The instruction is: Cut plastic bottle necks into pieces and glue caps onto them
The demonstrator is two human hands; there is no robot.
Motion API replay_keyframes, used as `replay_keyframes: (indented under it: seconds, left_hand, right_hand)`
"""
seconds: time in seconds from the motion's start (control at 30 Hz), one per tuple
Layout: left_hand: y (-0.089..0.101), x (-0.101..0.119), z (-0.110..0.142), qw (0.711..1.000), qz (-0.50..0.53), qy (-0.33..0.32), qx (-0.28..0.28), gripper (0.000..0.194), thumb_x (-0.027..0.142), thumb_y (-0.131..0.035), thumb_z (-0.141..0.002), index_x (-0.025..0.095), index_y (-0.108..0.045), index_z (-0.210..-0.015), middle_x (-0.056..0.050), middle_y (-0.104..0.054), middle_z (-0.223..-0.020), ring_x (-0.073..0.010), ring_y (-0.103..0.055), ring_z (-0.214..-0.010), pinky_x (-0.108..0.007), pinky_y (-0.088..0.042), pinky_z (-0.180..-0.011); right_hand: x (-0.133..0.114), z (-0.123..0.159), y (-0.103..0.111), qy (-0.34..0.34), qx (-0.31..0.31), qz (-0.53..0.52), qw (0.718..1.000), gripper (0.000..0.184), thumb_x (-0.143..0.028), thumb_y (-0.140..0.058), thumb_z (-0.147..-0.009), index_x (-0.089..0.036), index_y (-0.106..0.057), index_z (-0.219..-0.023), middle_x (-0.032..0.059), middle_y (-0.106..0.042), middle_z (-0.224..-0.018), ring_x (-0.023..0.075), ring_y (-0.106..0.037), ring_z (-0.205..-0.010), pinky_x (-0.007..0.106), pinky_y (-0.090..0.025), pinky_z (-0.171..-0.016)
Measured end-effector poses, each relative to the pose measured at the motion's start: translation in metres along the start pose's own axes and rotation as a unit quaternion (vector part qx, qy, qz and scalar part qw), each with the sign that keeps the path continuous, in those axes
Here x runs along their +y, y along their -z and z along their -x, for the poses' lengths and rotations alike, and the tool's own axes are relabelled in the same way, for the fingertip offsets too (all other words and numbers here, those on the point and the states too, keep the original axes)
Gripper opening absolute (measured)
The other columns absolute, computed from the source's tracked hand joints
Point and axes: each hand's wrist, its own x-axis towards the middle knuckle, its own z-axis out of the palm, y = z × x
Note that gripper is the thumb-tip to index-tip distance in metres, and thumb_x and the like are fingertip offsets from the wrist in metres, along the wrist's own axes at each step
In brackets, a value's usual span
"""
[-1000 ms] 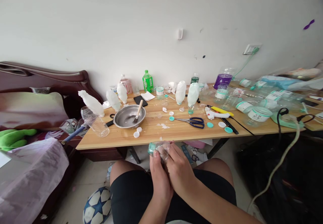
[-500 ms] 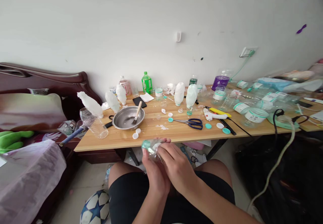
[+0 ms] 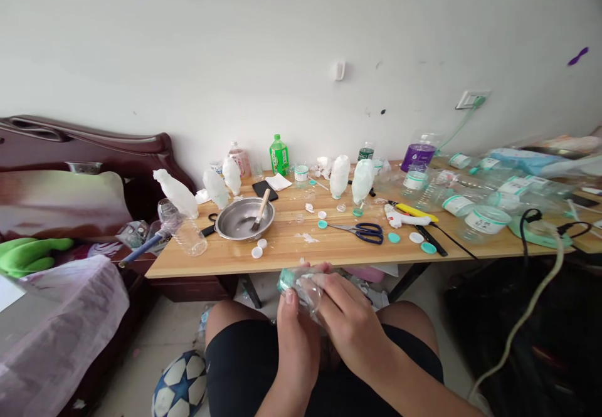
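Note:
A small clear plastic bottle [image 3: 301,284] with a teal cap lies sideways between both my hands, above my lap. My left hand [image 3: 295,335] wraps its fingers around the bottle from below, thumb up near the cap. My right hand [image 3: 350,323] is closed over the bottle's body from the right. Both hands hover just in front of the near edge of the wooden table [image 3: 301,254].
On the table are a metal bowl [image 3: 244,219] with a brush, blue scissors [image 3: 369,232], a glue gun [image 3: 407,217], loose caps, white-covered bottles [image 3: 339,176], a green bottle [image 3: 279,154] and many clear bottles at the right. A football [image 3: 181,384] lies on the floor at the left.
My hands and the bottle stay together above my lap; the bottle has turned slightly, and the view has shifted a little.

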Motion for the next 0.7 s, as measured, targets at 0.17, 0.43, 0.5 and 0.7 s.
replay_keyframes:
  seconds: [0.17, 0.43, 0.5, 0.7]
  left_hand:
    - [0.003, -0.003, -0.001, 0.999, -0.032, -0.007, 0.013, 0.045, 0.05, -0.066, -0.08, 0.017, -0.068, -0.11, -0.014, -0.072, -0.115, -0.032, -0.062, -0.117, -0.052, -0.035, -0.111]
    - [0.005, -0.009, 0.001, 0.996, -0.079, -0.032, 0.03, 0.045, 0.053, -0.065, -0.08, 0.017, -0.07, -0.106, -0.014, -0.073, -0.113, -0.0308, -0.061, -0.118, -0.05, -0.037, -0.111]
    - [0.006, -0.009, 0.003, 0.996, -0.079, -0.024, 0.031, 0.047, 0.055, -0.064, -0.08, 0.016, -0.07, -0.105, -0.014, -0.072, -0.114, -0.0314, -0.06, -0.119, -0.049, -0.039, -0.109]
    - [0.008, -0.006, 0.01, 0.993, -0.108, -0.033, 0.035, 0.046, 0.052, -0.059, -0.084, 0.017, -0.068, -0.112, -0.013, -0.071, -0.115, -0.0303, -0.06, -0.117, -0.042, -0.044, -0.101]
  right_hand:
    - [-0.001, 0.0, -0.007, -0.013, 0.019, 0.007, 1.0, 0.019, -0.011, -0.052, -0.094, -0.01, -0.068, -0.104, 0.0115, -0.069, -0.089, 0.0215, -0.065, -0.082, 0.034, -0.056, -0.074]
    - [-0.004, 0.002, -0.014, -0.079, -0.047, -0.074, 0.993, 0.025, -0.023, -0.044, -0.1, -0.016, -0.065, -0.111, 0.0097, -0.07, -0.1, 0.0162, -0.069, -0.08, 0.026, -0.058, -0.076]
    - [-0.005, 0.004, -0.016, -0.078, -0.051, -0.057, 0.994, 0.027, -0.025, -0.042, -0.101, -0.015, -0.065, -0.11, 0.0105, -0.07, -0.099, 0.0161, -0.07, -0.077, 0.024, -0.058, -0.072]
    - [-0.01, 0.006, -0.014, -0.035, -0.038, 0.003, 0.999, 0.03, -0.021, -0.036, -0.102, -0.013, -0.064, -0.107, 0.01, -0.071, -0.092, 0.0145, -0.069, -0.074, 0.022, -0.055, -0.069]
